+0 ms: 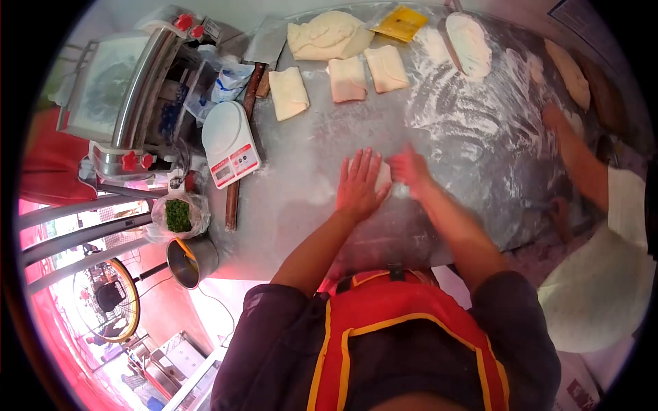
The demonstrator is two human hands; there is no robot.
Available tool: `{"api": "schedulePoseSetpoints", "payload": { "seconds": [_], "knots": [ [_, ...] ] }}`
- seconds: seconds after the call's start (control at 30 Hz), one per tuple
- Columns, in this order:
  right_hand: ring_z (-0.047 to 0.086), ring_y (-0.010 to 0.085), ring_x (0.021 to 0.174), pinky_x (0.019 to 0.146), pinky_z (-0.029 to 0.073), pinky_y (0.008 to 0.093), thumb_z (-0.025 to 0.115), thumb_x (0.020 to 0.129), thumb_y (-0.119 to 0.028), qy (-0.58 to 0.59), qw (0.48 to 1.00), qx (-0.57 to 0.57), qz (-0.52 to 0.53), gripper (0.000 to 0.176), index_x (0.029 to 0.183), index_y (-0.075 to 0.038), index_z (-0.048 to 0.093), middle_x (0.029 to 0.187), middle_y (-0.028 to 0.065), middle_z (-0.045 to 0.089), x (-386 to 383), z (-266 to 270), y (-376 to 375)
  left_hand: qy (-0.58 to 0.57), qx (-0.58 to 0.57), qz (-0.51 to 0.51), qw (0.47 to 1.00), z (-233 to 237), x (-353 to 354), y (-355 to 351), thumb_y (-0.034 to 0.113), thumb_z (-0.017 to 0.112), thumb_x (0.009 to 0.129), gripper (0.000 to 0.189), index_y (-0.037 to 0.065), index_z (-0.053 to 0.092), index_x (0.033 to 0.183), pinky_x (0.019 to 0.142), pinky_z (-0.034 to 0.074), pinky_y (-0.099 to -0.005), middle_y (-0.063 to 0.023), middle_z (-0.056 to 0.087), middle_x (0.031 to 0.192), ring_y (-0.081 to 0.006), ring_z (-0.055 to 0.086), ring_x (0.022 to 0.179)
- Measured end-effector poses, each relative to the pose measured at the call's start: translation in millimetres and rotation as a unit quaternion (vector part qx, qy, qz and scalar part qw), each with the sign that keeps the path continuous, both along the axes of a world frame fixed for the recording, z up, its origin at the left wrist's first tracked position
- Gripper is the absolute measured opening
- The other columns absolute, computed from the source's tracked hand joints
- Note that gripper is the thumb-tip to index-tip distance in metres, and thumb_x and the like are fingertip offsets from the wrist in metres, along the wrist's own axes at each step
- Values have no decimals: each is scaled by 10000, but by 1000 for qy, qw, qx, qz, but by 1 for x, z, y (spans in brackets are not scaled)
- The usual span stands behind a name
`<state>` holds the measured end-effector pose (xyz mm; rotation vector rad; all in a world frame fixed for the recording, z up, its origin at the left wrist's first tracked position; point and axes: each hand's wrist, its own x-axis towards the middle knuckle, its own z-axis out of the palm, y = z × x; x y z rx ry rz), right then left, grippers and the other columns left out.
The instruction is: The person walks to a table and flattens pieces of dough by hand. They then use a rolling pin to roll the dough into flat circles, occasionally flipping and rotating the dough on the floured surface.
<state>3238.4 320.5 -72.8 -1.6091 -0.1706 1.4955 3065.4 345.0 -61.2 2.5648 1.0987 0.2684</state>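
Note:
My left hand lies flat with its fingers stretched out, pressing on a small pale piece of dough on the metal worktop. The palm covers most of this dough. Just right of it is my right hand, smeared by motion, at the dough's edge; whether its fingers grip anything does not show. Beyond both hands lie three folded dough pieces: one on the left, one in the middle and one on the right. A large dough lump rests behind them.
A white kitchen scale stands left, over a wooden rolling pin. Nearby are a dough-rolling machine, a bag of chopped greens and a metal pot. A yellow packet lies at the back. A co-worker's arm reaches in right, over scattered flour.

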Motion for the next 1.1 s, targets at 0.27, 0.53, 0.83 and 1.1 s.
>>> {"api": "schedulePoseSetpoints", "payload": {
  "seconds": [0.27, 0.53, 0.83, 1.1],
  "knots": [
    [670, 338, 935, 822, 504, 415, 462, 963, -500, -40, 996, -22, 78, 593, 1009, 52, 677, 988, 190, 705, -16, 16, 9, -8, -5, 7, 1000, -1, -3, 1, 456, 568, 912, 708, 109, 356, 1491, 1195, 141, -514, -137, 281, 1577, -313, 215, 1474],
    [547, 373, 1081, 951, 435, 444, 704, 818, -204, -495, 769, 321, 249, 421, 1183, -32, 582, 1131, 181, 611, -34, -10, -7, -207, -295, 315, 878, 3, -69, -39, 194, 655, 894, 533, -38, 475, 1340, 974, 461, -411, -222, 544, 1294, -350, 557, 1148],
    [508, 386, 1076, 940, 397, 500, 672, 862, -209, -636, 694, 269, 202, 313, 1097, -41, 550, 1089, 167, 579, -67, 9, -38, -154, -137, 226, 952, 1, -43, -46, 171, 727, 799, 492, -40, 538, 1201, 882, 474, -492, -245, 595, 1123, -399, 576, 1031],
    [543, 364, 1035, 917, 402, 478, 632, 891, -255, -629, 694, 179, 300, 284, 1058, -29, 590, 1010, 156, 626, -75, 7, -34, -139, -286, 239, 917, 11, -35, -24, 215, 696, 801, 313, 4, 617, 1019, 849, 469, -500, -216, 654, 1011, -425, 591, 988]
  ]
}}
